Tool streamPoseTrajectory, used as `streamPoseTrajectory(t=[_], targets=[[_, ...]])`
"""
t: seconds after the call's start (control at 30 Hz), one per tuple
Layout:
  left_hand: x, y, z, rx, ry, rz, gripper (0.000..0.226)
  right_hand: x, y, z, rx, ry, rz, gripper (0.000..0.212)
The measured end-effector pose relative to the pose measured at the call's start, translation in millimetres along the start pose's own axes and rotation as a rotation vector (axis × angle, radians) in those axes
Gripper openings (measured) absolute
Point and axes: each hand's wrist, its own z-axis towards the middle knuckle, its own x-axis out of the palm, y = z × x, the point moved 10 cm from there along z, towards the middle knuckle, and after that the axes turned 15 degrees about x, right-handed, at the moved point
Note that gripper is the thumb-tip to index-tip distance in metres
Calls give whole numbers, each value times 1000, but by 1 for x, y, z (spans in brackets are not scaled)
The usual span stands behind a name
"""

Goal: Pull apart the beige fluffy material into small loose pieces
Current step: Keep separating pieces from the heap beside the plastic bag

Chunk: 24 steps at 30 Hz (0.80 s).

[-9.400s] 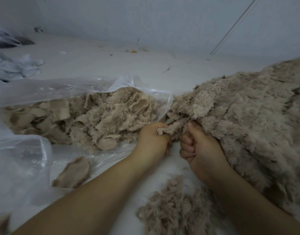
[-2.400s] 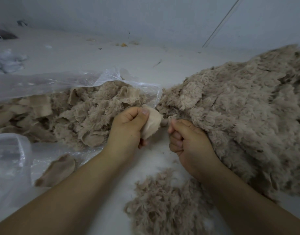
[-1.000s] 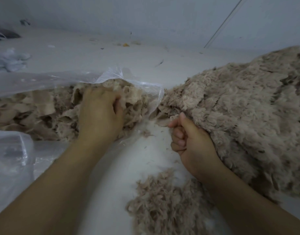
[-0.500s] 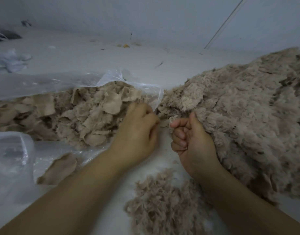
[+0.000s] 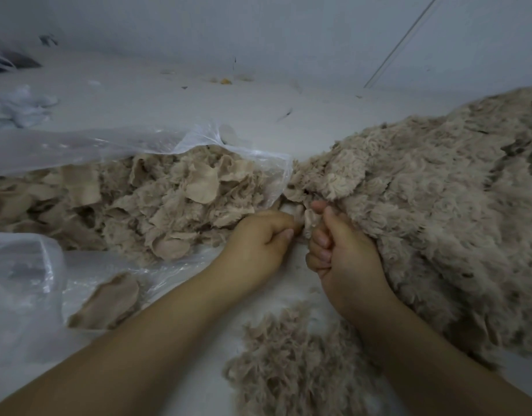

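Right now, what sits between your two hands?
In the head view, a small beige backing scrap, pinched by left hand and right hand.

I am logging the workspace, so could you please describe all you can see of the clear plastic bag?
The clear plastic bag lies crumpled on the pale surface at the left, thin and glossy, its mouth open toward the hands. It holds a heap of torn beige pieces; one flat piece rests on its lower fold. Neither hand clearly touches it.
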Motion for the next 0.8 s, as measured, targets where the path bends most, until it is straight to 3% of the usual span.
streamPoseTrajectory(t=[0.13,0.2,0.33,0.4,0.5,0.67,0.8], targets=[[-13,-15,-14,-50,-150,-318,25,0,0,1,-1,19,-46,24],[-11,-16,-13,-63,-156,-358,30,1,0,1,-2,25,-83,26],[-19,11,-12,-141,-232,-5,15,1,-1,2,16,21,-55,25],[-13,13,-4,-83,-153,99,11,2,-1,2,19,23,-27,24],[-6,19,2,-42,-48,188,24,2,-1,3,18,24,-12,24],[-29,23,-3,-85,-154,384,9,1,-2,4,16,25,-30,25],[-2,32,-1,-93,82,454,26,1,-3,5,3,30,-37,24]])
